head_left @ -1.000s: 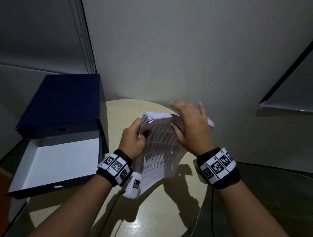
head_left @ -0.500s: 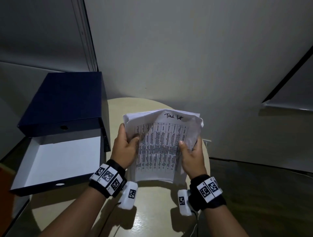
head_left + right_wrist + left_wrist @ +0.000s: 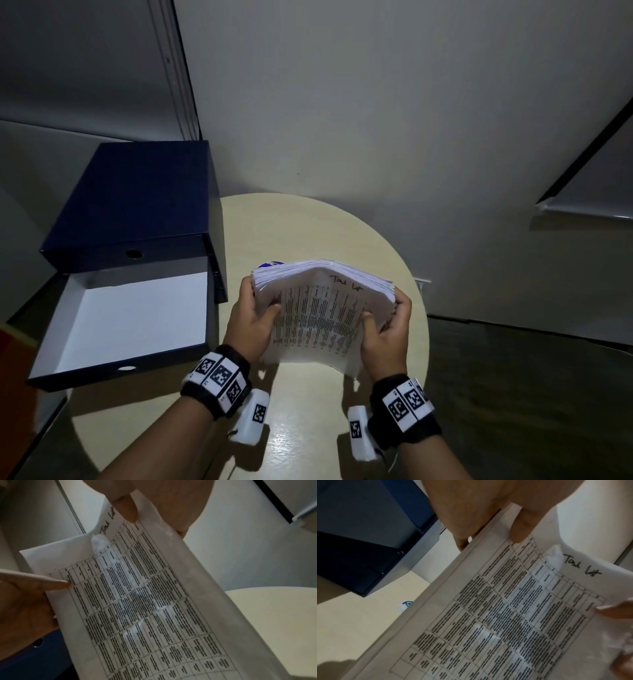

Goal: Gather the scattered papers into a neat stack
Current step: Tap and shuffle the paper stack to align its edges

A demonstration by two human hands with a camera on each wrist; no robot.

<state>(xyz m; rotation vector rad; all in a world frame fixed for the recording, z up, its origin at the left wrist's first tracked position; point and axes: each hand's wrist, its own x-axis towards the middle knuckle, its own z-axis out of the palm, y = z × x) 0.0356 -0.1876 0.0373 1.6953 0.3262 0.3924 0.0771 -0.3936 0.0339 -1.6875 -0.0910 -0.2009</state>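
A thick stack of white papers [image 3: 318,308] stands tilted over the round beige table [image 3: 308,226], its lower edge down by the table. The top sheet carries a printed table and a handwritten heading. My left hand [image 3: 255,320] grips the stack's left edge, thumb on the front sheet. My right hand [image 3: 388,325] grips the right edge, thumb pressed on the front too. In the left wrist view the papers [image 3: 505,615] fill the lower right, with my thumb [image 3: 522,524] on them. The right wrist view shows the same sheet [image 3: 145,601] under my right thumb [image 3: 126,508].
An open dark blue box [image 3: 130,212] with a white inside [image 3: 133,318] sits at the table's left side. A small blue and white object [image 3: 270,264] peeks out behind the stack. A pale wall [image 3: 376,102] rises behind the table. Dark floor [image 3: 513,394] lies to the right.
My right hand went from the stack's top to its right edge. Both hands then tipped the stack's top away, so its top edges now show and the sheets look more even.
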